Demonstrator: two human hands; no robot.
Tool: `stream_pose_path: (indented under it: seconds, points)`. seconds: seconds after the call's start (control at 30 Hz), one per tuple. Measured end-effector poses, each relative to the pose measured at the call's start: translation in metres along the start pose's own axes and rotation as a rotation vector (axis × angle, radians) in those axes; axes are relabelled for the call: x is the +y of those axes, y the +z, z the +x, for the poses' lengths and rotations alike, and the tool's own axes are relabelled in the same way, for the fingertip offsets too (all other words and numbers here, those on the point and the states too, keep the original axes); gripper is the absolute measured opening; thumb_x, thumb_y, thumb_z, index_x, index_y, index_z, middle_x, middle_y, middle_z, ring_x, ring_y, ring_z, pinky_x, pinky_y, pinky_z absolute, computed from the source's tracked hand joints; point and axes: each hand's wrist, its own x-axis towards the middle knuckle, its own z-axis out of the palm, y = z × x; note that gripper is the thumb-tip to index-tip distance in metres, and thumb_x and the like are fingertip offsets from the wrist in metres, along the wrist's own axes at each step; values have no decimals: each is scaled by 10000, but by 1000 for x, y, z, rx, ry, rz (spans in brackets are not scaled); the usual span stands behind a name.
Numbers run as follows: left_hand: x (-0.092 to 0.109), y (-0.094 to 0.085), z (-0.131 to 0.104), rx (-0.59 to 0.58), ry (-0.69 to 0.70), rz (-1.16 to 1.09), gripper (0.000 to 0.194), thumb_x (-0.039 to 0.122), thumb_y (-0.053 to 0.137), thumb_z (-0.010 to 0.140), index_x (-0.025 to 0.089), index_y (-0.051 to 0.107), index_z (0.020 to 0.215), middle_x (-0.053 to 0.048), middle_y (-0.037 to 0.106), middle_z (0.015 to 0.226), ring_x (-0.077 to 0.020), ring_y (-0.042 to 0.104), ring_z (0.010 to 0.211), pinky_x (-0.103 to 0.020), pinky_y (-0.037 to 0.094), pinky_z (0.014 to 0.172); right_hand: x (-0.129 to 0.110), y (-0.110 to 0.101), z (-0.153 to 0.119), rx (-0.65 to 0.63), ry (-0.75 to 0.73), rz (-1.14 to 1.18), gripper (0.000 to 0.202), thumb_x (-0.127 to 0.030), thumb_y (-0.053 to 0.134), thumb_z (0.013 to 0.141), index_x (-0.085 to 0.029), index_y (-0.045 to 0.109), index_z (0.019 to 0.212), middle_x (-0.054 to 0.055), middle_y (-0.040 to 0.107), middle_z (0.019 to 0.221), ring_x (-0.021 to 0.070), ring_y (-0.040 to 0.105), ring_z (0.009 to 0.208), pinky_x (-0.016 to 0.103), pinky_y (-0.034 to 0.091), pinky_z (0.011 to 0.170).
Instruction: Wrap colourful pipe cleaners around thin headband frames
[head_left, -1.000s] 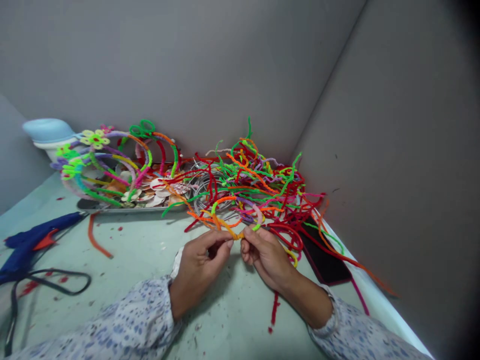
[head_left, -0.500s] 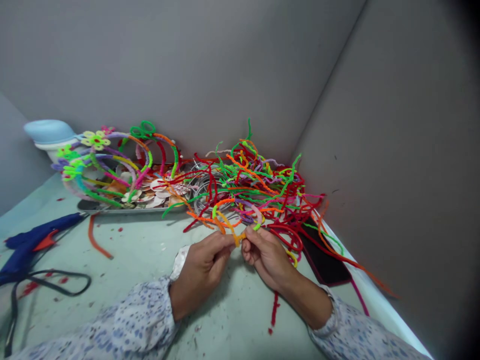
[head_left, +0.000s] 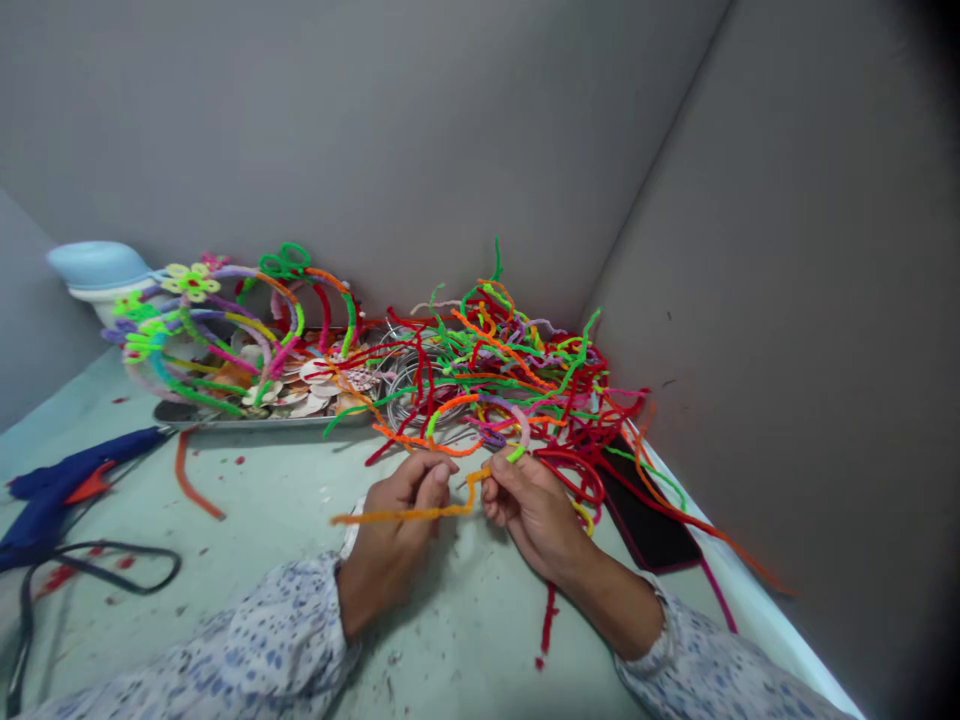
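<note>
My right hand (head_left: 529,500) is closed, pinching the lower end of a hoop (head_left: 452,403) wrapped in orange, purple, pink and green fuzzy stem. At the pinch, a yellow-orange pipe cleaner (head_left: 375,518) is bent round the hoop's end, and its long tail runs left across my left hand (head_left: 394,530). The thumb and forefinger of that hand are parted, near a short bare wire tip, and do not grip the tail. Its other fingers are curled and partly hidden.
Behind my hands lies a tangled heap of pipe cleaners (head_left: 517,350) beside coiled wire (head_left: 412,385). Finished flower headbands (head_left: 191,282) stand over a tray (head_left: 285,424) of shells. A blue glue gun (head_left: 82,465) with a cord lies left, a dark phone (head_left: 652,515) right.
My left hand has let go of the yellow-orange pipe cleaner and shifted slightly left. The tail has swung from pointing up to lying out leftward. My right hand keeps its pinch.
</note>
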Motion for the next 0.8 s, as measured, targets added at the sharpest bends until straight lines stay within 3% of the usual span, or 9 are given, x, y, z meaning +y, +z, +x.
stream_pose_path:
  seconds: [0.2,0.47,0.8]
  points:
    - [8,1,4,-100,-40,69,312,393,479,850,160,581,670,32,479,557,-97,408,539,-191,313,494,1,-2,-1,-47,-31,-91,219,-352,617,807,-159,561,720,-20,599,587,56,519,473,148,376,435]
    - [-1,0,9,-193,71,214,272,346,447,863,152,580,726,11,551,618,-107,464,571,-206,362,548,3,-4,0,-44,-52,-148,209,-350,623,801,-163,563,730,-28,602,591,56,524,473,154,377,438]
    - [4,0,4,-222,227,650,246,329,409,883,184,539,733,26,537,580,-102,457,500,-218,284,500,5,-6,-1,-21,-33,-185,227,-368,617,805,-168,542,728,-47,572,564,48,498,459,158,367,444]
